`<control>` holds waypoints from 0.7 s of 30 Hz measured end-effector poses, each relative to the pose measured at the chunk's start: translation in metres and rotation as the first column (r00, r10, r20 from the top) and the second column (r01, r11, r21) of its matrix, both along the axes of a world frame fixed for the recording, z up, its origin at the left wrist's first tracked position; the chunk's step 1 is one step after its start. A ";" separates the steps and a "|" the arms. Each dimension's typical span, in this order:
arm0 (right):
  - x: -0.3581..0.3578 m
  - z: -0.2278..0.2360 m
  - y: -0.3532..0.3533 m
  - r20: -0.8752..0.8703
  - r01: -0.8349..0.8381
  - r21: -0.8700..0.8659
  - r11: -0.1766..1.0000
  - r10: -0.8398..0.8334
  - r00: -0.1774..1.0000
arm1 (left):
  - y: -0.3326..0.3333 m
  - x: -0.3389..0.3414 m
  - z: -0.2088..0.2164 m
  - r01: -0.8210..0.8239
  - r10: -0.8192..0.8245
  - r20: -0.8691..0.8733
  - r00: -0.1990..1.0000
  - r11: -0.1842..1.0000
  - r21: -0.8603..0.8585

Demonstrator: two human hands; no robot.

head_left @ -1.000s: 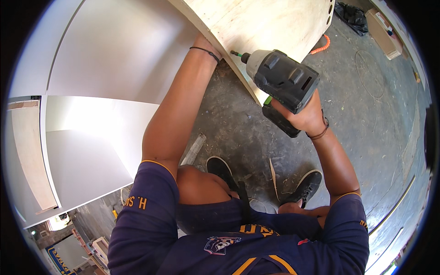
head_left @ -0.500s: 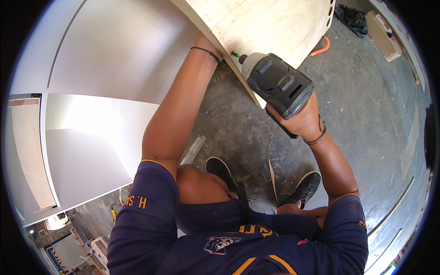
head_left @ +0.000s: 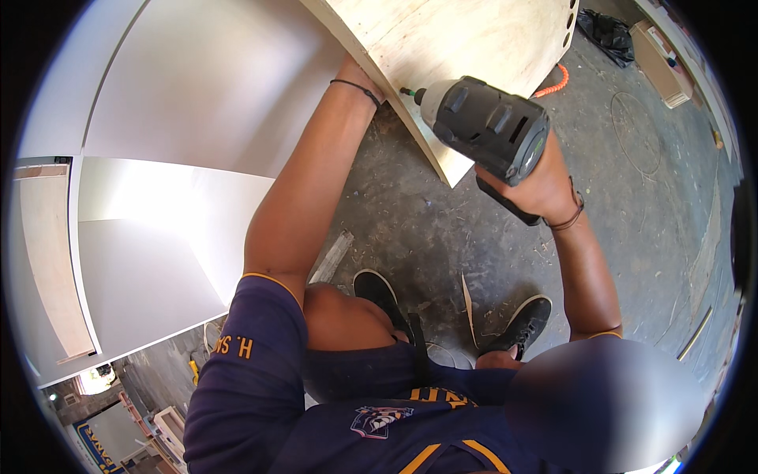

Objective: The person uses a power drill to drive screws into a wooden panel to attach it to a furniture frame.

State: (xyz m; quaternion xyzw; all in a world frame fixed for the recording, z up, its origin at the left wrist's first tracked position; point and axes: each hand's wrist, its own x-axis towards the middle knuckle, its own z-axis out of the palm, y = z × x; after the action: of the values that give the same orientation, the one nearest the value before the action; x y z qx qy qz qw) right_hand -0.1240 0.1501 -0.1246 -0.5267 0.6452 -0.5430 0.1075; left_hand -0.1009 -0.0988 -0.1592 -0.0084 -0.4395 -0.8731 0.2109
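Observation:
My right hand (head_left: 545, 188) is wrapped round the grip of a black and grey cordless driver (head_left: 493, 130). Its green-banded bit (head_left: 408, 92) points left, with the tip at the face of a pale plywood panel (head_left: 450, 39), close to the panel's left edge. Whether the tip is on a screw is too small to make out. Behind that edge reaches my left hand (head_left: 362, 75), a dark cord round its wrist; the panel hides its fingers.
White cabinet boards (head_left: 205, 87) stand along my left. Scraps of wood (head_left: 332, 257) lie on the grey concrete floor (head_left: 426, 229) by my shoes. Toward the far right are an orange coiled hose (head_left: 553, 82), a black plastic bag (head_left: 606, 35) and an open box (head_left: 662, 63).
The rear of the driver and my right hand have swung to the right, while the bit tip stays at nearly the same spot on the panel. My left arm has hardly moved.

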 end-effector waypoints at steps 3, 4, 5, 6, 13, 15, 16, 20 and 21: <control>-0.009 -0.004 0.001 0.007 0.020 0.015 1.000 -0.020 1.000 | 0.000 -0.001 0.001 0.003 -0.003 0.000 1.000 1.000 0.002; -0.014 -0.007 0.002 0.022 0.019 0.052 0.998 -0.021 1.000 | 0.002 -0.001 0.002 0.004 -0.004 0.000 1.000 1.000 0.003; -0.019 -0.012 0.003 0.037 0.018 0.090 0.996 -0.022 0.999 | 0.002 -0.002 0.003 0.007 -0.007 -0.001 1.000 1.000 0.000; -0.021 -0.014 0.004 0.051 0.017 0.126 0.992 -0.024 0.998 | 0.004 -0.003 0.003 0.009 -0.009 -0.004 1.000 1.000 0.004; -0.001 -0.051 0.003 0.102 0.046 0.106 0.993 -0.056 0.993 | 0.002 -0.003 0.001 -0.007 0.007 0.014 1.000 1.000 0.000; 0.012 -0.068 0.002 -0.042 0.133 -0.010 0.991 -0.133 0.990 | 0.004 -0.007 0.000 -0.007 0.007 0.024 1.000 1.000 -0.001; 0.020 -0.070 -0.001 -0.105 0.164 -0.073 0.984 -0.171 0.980 | 0.002 -0.006 -0.004 -0.020 0.020 0.038 0.999 1.000 -0.001; 0.036 -0.047 0.001 0.306 0.108 -0.068 0.992 -0.082 0.949 | -0.017 0.011 -0.029 -0.140 0.118 0.185 0.976 0.984 0.109; 0.035 -0.042 0.002 0.296 0.096 -0.113 0.989 -0.058 0.953 | -0.023 0.020 -0.039 -0.193 0.152 0.226 0.962 0.967 0.169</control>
State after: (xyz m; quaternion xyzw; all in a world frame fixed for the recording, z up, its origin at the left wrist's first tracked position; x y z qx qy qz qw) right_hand -0.0893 0.1520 -0.1668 -0.4211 0.6066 -0.6582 0.1466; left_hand -0.0814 -0.1214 -0.1987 0.1428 -0.3732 -0.8851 0.2385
